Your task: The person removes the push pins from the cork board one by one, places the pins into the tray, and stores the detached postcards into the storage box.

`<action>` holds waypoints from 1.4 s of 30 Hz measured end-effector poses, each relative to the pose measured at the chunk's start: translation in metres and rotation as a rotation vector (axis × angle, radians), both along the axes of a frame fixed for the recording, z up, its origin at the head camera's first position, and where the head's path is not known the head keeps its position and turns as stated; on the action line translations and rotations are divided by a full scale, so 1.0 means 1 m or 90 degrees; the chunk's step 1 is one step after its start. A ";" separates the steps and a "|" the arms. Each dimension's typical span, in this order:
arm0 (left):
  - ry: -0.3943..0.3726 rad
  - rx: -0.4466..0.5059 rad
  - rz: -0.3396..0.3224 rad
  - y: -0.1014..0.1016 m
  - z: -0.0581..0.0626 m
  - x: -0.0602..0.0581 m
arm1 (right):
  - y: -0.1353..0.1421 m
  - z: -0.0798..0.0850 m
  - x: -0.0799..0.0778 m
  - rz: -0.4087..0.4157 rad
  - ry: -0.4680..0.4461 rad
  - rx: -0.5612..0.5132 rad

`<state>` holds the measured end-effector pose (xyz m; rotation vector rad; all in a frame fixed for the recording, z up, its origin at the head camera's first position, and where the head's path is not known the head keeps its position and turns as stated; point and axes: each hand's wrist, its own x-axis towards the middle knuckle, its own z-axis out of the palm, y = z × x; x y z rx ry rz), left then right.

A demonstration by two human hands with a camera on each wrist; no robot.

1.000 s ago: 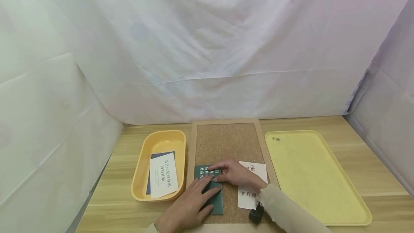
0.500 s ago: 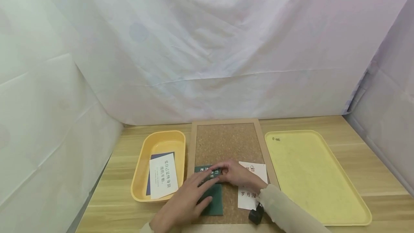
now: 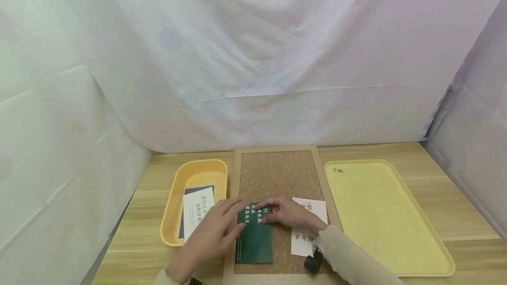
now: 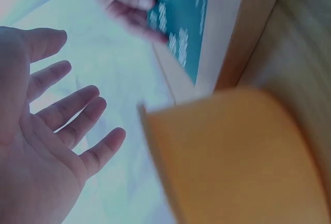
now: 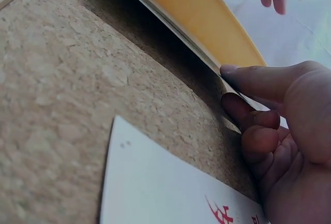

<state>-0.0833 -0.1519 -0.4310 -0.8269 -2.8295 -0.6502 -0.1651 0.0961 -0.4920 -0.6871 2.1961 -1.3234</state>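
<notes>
A dark green card (image 3: pixel 255 247) with white lettering lies over the left side of a wood-framed cork board (image 3: pixel 281 170). My right hand (image 3: pixel 291 212) pinches its right edge near the top between thumb and fingers; the right wrist view shows the card (image 5: pixel 170 27) tilted up off the cork. Fingers spread, my left hand (image 3: pixel 210 232) hovers at the card's left, above the board's frame and the bin's edge, and holds nothing. Under my right wrist is a white card (image 3: pixel 304 247) with reddish lettering, flat on the cork.
At the left stands a yellow bin (image 3: pixel 178 175) holding a white card (image 3: pixel 196 212) on top of a dark blue card (image 3: pixel 181 228). A flat yellow tray (image 3: pixel 388 219) lies to the right, small bits (image 3: pixel 338 170) in its far left corner. White cloth (image 3: pixel 257 56) hangs behind.
My left hand has lifted off the green card and moved left, uncovering its lettering and lower part. The right hand stays at the card's edge.
</notes>
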 end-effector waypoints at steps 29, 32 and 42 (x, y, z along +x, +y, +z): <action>0.150 0.149 0.097 -0.087 0.014 -0.008 | -0.001 -0.001 -0.001 -0.001 -0.028 -0.011; 0.140 0.150 0.113 -0.093 0.013 -0.008 | 0.000 -0.001 -0.001 0.001 -0.024 -0.008; 0.107 0.137 0.150 -0.107 0.011 -0.009 | 0.000 -0.001 -0.001 -0.001 -0.023 -0.008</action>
